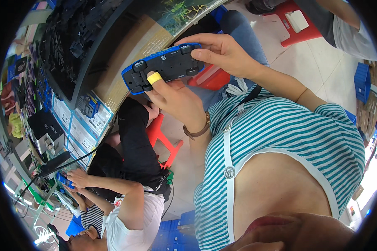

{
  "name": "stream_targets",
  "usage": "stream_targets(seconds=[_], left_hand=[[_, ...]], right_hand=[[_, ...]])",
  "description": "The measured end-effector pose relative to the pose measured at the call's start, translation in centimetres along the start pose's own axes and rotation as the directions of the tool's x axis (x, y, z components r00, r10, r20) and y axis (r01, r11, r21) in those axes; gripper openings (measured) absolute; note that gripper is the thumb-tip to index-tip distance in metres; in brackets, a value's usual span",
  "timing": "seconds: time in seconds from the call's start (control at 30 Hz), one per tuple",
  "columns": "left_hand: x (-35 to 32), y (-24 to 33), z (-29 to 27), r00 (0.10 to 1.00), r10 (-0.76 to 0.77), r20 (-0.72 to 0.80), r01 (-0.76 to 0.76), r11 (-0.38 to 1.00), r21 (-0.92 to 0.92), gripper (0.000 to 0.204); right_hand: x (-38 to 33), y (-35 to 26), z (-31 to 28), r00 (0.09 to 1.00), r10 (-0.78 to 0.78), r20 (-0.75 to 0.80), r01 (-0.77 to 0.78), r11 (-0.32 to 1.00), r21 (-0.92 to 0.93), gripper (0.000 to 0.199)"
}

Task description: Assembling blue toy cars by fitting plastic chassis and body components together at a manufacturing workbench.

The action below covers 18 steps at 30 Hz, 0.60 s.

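Striped teal-and-white fabric of my shirt (280, 138) fills the near foreground; beyond it both my forearms reach up and away from me; my left hand (176, 98), with a brown band on the wrist, grips the blue toy car (163, 67) from below, its thumb, capped in a yellow finger cot (154, 78), pressed on the black underside beside a wheel; my right hand (220, 52) curls over the car's other end, fingers wrapped along the blue edge and thumb under it; the car is upside down, wheels toward me, held in the air just in front of the curved table edge (125, 54); a co-worker (130, 201) in a white shirt sits lower left, by a red stool (163, 138).
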<state>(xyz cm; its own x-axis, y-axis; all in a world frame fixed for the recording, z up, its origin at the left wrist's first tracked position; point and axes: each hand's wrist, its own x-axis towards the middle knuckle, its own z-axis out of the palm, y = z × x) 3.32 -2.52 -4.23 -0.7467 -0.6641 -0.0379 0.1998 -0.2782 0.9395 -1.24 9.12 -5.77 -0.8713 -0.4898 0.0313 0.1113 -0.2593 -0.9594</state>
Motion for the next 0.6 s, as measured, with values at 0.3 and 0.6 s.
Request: stream_targets(seconds=[0.3, 0.6], left_hand=[[-0.2, 0.4, -0.7, 0.995, -0.077, 0.065, 0.085, 0.986, -0.146, 0.038], [-0.4, -0.6, -0.7, 0.996, 0.015, 0.085, -0.008, 0.996, -0.088, 0.036]], right_hand=[[-0.7, -0.6, 0.9, 0.999, -0.035, 0.021, 0.035, 0.999, -0.010, 0.038], [0.7, -1.6, 1.0, 0.997, 0.007, 0.080, 0.009, 0.979, -0.202, 0.040]])
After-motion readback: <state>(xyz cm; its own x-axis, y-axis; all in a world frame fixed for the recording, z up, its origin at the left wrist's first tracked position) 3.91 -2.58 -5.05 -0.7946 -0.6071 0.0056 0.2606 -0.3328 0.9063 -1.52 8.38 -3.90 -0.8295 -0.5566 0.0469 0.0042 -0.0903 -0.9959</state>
